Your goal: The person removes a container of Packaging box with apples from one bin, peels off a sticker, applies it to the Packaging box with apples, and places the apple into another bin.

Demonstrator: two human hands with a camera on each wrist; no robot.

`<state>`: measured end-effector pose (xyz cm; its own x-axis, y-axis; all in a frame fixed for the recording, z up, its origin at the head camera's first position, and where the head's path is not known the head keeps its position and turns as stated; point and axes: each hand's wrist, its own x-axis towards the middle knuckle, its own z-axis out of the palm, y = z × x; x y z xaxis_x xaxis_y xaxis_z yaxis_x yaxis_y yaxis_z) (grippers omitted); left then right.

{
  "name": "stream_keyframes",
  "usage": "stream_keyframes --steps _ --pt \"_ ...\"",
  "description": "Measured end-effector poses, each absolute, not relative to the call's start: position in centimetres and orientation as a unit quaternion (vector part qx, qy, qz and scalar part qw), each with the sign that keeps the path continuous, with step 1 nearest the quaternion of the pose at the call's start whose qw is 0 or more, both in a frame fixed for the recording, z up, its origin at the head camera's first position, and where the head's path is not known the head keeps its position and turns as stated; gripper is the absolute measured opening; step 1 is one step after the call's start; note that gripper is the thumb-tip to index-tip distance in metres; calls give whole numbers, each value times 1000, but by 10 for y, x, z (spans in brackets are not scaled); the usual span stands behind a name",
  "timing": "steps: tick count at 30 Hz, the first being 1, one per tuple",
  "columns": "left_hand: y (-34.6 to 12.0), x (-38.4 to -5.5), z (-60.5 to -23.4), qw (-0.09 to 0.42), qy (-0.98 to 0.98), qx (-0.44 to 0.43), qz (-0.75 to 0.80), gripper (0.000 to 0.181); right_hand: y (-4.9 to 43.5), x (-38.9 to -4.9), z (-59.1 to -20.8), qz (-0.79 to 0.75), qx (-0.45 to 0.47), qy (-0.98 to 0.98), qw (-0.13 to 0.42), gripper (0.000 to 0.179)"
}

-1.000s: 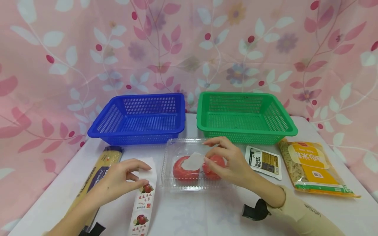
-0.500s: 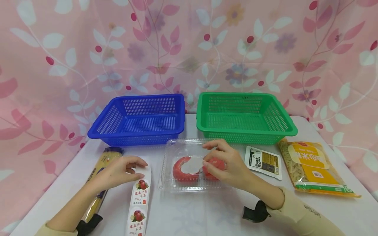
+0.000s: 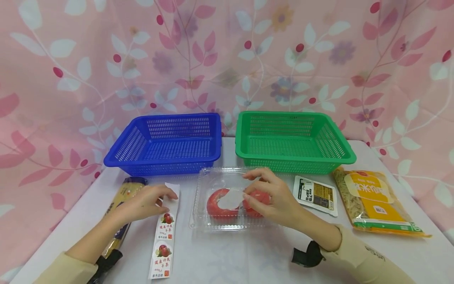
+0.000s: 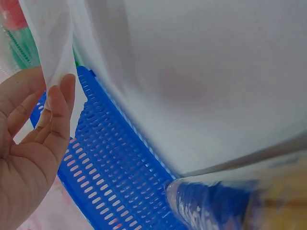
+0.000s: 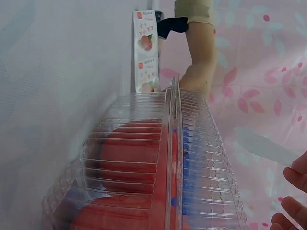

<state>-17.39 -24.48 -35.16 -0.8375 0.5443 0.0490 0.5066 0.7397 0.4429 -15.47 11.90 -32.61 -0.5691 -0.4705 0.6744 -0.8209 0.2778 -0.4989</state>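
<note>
My right hand is above a clear plastic clamshell box, pinching a round whitish sticker by its edge. In the right wrist view this sticker juts from the fingertips, apart from the lid. Two round red fruits lie inside the closed box, partly covered by the sticker and fingers. To the left, my left hand holds the upper part of a white strip of apple labels. The left wrist view has the strip passing between thumb and fingers.
A blue basket and a green basket stand behind. A spaghetti pack lies under the left forearm. On the right are a small flat pouch and a yellow pasta bag.
My left hand has moved left with the label strip, away from the box, and the strip's lower end has come into view. My right hand and the round sticker have hardly moved.
</note>
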Motion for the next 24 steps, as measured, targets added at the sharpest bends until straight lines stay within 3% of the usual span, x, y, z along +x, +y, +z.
stream_keyframes --steps 7,15,24 --pt "-242 -178 -355 65 940 272 196 29 120 -156 -326 429 419 -773 207 7" --pt "-241 -178 -360 53 954 252 154 30 123 -159 -324 420 411 -780 217 5" --pt "-241 -178 -351 56 948 274 152 23 126 -170 -322 407 422 -765 268 6"
